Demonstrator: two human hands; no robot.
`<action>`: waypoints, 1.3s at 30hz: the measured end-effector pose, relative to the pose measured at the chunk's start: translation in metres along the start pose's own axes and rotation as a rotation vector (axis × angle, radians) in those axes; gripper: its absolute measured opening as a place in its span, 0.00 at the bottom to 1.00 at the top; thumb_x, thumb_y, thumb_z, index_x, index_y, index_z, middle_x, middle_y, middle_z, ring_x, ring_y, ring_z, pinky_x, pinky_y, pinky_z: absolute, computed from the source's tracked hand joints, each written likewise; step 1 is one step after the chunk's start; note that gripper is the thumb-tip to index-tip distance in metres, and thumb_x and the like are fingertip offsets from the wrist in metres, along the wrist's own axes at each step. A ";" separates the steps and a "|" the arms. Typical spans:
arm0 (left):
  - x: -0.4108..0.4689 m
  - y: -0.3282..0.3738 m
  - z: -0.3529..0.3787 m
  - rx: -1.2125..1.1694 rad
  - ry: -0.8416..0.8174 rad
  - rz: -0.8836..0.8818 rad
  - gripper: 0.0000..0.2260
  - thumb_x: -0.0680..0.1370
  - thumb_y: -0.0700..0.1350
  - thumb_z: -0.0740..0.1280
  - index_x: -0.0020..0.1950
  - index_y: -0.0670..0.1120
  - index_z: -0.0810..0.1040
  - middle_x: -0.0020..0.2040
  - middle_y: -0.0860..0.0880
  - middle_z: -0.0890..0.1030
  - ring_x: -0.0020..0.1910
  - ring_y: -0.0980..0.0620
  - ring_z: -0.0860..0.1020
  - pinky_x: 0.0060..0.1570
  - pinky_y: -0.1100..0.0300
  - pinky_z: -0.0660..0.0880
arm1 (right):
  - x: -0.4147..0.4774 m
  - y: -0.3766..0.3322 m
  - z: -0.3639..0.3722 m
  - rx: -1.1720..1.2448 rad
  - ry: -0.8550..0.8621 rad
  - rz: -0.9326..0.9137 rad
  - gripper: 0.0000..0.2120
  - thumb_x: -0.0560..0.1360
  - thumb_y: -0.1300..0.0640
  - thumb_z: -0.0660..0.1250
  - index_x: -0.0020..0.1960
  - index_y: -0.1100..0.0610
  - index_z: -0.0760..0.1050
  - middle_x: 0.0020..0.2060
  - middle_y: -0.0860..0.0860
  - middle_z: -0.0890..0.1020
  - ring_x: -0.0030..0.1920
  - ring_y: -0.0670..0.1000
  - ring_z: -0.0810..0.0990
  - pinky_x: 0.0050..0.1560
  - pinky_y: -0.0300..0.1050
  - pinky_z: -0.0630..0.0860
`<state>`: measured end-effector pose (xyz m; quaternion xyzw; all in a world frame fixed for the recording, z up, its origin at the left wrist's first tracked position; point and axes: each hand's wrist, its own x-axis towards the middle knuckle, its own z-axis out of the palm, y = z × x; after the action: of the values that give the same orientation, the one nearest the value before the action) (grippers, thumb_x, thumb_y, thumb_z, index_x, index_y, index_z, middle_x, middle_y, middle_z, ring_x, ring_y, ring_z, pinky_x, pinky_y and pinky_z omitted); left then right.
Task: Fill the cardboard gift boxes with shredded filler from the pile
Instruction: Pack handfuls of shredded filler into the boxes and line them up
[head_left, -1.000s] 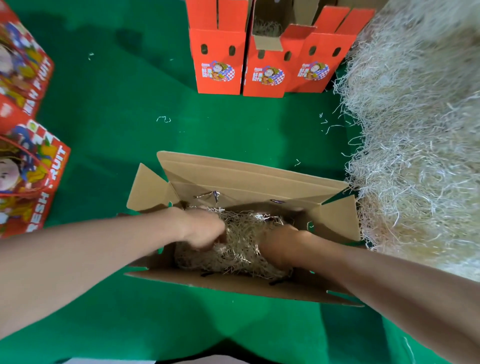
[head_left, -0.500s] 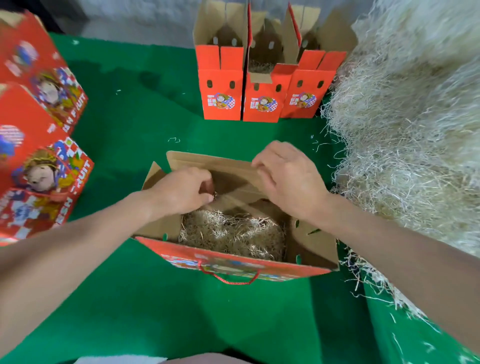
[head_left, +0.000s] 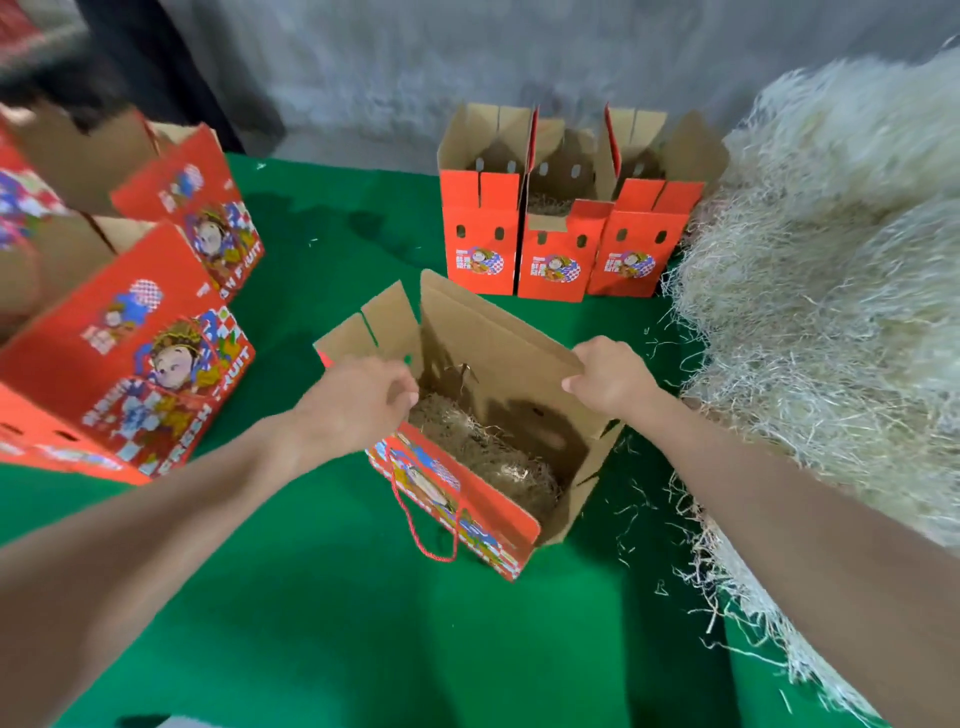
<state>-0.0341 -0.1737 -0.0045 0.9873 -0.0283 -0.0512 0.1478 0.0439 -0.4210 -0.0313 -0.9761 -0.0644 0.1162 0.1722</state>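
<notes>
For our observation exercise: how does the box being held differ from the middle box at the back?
The left hand and right hand grip the near box; the middle back box stands untouched. The near box shows a long side with a cord handle; the middle back box a narrow end with two holes. Both are red, open and hold filler.

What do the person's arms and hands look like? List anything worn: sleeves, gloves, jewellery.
The left forearm and right forearm are bare to the picture's edge, no sleeve in view. The left hand and right hand are ungloved. No watch, ring, bracelet or marking shows on either.
</notes>
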 end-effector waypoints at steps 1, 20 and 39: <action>0.002 -0.002 0.000 0.022 0.067 -0.036 0.09 0.77 0.47 0.64 0.55 0.48 0.79 0.54 0.49 0.78 0.60 0.46 0.72 0.58 0.58 0.66 | 0.002 -0.001 0.000 0.042 0.009 0.017 0.13 0.73 0.59 0.65 0.32 0.56 0.66 0.30 0.50 0.72 0.37 0.55 0.74 0.36 0.42 0.67; -0.006 0.013 0.042 -0.726 0.078 -0.480 0.16 0.73 0.36 0.53 0.55 0.50 0.72 0.45 0.48 0.78 0.37 0.47 0.80 0.30 0.56 0.80 | -0.037 -0.037 0.054 1.117 -0.494 0.333 0.29 0.75 0.45 0.63 0.72 0.38 0.54 0.60 0.54 0.76 0.40 0.60 0.84 0.38 0.54 0.81; 0.190 -0.164 -0.017 -0.724 0.301 -0.286 0.24 0.80 0.44 0.58 0.75 0.57 0.57 0.46 0.45 0.76 0.44 0.42 0.74 0.49 0.52 0.74 | 0.195 -0.207 0.063 1.348 -0.012 0.519 0.18 0.82 0.59 0.52 0.72 0.53 0.63 0.66 0.55 0.71 0.45 0.64 0.82 0.32 0.43 0.79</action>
<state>0.1629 -0.0258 -0.0547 0.8621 0.1508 0.0669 0.4791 0.1988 -0.1751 -0.0556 -0.6409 0.2544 0.1732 0.7033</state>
